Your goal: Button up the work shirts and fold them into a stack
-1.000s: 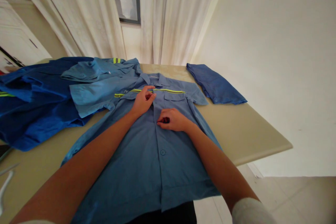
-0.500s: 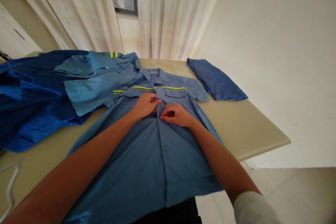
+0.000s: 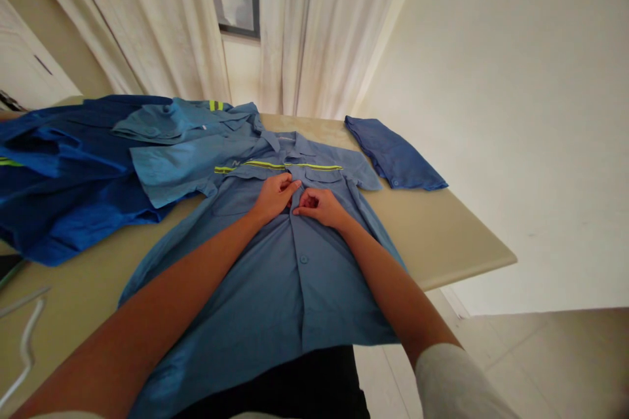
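Observation:
A blue short-sleeved work shirt (image 3: 265, 275) lies front up, its collar away from me and its hem hanging over the near table edge. Yellow-green stripes cross its chest. My left hand (image 3: 278, 195) pinches the front placket just below the chest stripe. Close beside it, my right hand (image 3: 319, 204) is closed on the placket's edge, thumb and forefinger together. Fingers hide whatever button or buttonhole is between them. Lower on the placket a button (image 3: 303, 260) shows.
Dark blue garments (image 3: 98, 203) are heaped at the left, with another light blue shirt (image 3: 171, 119) behind. A folded blue garment (image 3: 396, 154) rests at the right of the table (image 3: 457, 236). A white hanger (image 3: 27, 340) lies at the left front. Curtains and a wall stand beyond.
The view has shifted slightly. Both hands stay on the placket, and my right hand has come a little closer to my left. The shirt's hem sits slightly higher in view.

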A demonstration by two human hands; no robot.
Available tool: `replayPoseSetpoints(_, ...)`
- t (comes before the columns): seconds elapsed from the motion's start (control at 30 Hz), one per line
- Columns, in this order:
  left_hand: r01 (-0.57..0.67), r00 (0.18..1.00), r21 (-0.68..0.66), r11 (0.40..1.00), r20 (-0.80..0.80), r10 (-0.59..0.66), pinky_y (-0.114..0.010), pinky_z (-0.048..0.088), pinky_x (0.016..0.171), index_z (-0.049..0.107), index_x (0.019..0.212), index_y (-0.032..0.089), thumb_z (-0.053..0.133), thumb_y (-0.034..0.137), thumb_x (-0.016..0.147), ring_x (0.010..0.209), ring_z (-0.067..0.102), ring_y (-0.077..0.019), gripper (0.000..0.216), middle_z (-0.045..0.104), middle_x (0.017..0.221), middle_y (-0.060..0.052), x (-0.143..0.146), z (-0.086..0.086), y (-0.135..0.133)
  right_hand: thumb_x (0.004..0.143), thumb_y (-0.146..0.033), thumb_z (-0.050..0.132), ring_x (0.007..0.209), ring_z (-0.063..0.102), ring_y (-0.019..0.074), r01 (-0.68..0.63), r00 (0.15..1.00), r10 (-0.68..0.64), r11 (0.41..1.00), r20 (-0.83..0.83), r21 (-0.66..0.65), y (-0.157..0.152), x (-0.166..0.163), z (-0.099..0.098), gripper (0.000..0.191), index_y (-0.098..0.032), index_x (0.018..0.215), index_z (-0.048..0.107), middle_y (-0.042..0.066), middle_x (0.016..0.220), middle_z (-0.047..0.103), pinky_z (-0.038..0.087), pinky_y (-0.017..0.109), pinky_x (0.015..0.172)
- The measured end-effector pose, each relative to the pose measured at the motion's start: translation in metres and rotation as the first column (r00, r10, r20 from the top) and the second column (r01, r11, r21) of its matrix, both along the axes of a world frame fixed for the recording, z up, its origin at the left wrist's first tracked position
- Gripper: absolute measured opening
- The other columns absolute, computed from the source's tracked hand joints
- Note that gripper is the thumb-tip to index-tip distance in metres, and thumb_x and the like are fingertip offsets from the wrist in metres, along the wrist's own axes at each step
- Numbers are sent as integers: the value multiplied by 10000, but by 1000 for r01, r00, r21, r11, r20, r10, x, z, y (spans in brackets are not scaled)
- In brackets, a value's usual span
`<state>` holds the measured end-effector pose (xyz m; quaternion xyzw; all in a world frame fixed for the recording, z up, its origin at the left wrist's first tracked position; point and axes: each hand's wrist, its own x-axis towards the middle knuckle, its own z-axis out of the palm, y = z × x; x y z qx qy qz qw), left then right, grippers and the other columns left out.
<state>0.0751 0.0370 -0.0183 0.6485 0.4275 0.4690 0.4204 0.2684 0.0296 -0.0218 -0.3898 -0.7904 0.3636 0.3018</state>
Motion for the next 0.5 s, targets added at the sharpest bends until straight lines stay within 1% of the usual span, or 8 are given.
replayPoseSetpoints(0.1, -5, 1000, -17, 1000, 4, 5, -241, 415, 431, 486, 774, 224, 611, 482, 921, 437, 562, -143, 322, 559, 546, 42, 0, 2, 0, 807, -629, 822, 561, 501, 122, 29, 1000, -29, 998, 6, 60, 0, -2, -1, 474, -197, 774, 628, -41, 621, 583, 394, 245, 573)
replayPoseSetpoints(0.2, -73, 995, -41, 996, -66, 70, -246, 404, 445, 518, 834, 227, 591, 402, 946, 426, 549, -154, 221, 527, 501, 58, 1, 8, 0, 833, -610, 808, 585, 522, 128, 84, 994, -95, 983, 61, 161, -4, -4, 3, 459, -200, 755, 615, -35, 631, 593, 404, 253, 608)
replayPoseSetpoints(0.3, -176, 975, -34, 984, -146, 169, -251, 433, 517, 585, 913, 205, 598, 343, 955, 498, 585, -157, 145, 573, 552, 42, 4, 14, -6, 934, -547, 723, 625, 545, 136, 189, 972, -221, 939, 83, 288, -21, -4, 14, 388, -196, 788, 643, -10, 689, 637, 413, 263, 651)
replayPoseSetpoints(0.37, -206, 968, -44, 978, -157, 196, -260, 461, 559, 623, 1035, 178, 612, 358, 957, 550, 618, -166, 196, 638, 618, 16, 5, 16, -13, 986, -479, 674, 654, 565, 142, 242, 960, -275, 910, 53, 337, -40, -3, 21, 324, -193, 833, 672, 2, 730, 666, 417, 265, 667)
replayPoseSetpoints(0.4, -203, 968, -60, 977, -163, 191, -268, 477, 576, 629, 1103, 165, 624, 381, 954, 575, 639, -174, 263, 673, 657, -1, 6, 16, -19, 997, -442, 666, 662, 575, 142, 242, 961, -273, 910, 47, 335, -52, -2, 24, 289, -192, 853, 686, 2, 741, 675, 418, 263, 669)
replayPoseSetpoints(0.43, -196, 968, -78, 977, -175, 180, -277, 494, 592, 632, 1155, 153, 639, 408, 945, 604, 661, -185, 330, 707, 701, -22, 6, 16, -24, 995, -408, 675, 666, 584, 141, 218, 967, -249, 923, 60, 318, -64, 0, 27, 252, -192, 868, 698, -1, 746, 681, 419, 260, 669)
replayPoseSetpoints(0.5, -183, 965, -102, 978, -206, 160, -298, 527, 645, 657, 1175, 140, 675, 448, 913, 695, 709, -213, 405, 760, 808, -73, 6, 15, -38, 953, -353, 745, 679, 602, 135, 116, 978, -156, 958, 137, 262, -89, 2, 29, 172, -191, 900, 725, -5, 771, 695, 428, 252, 677)
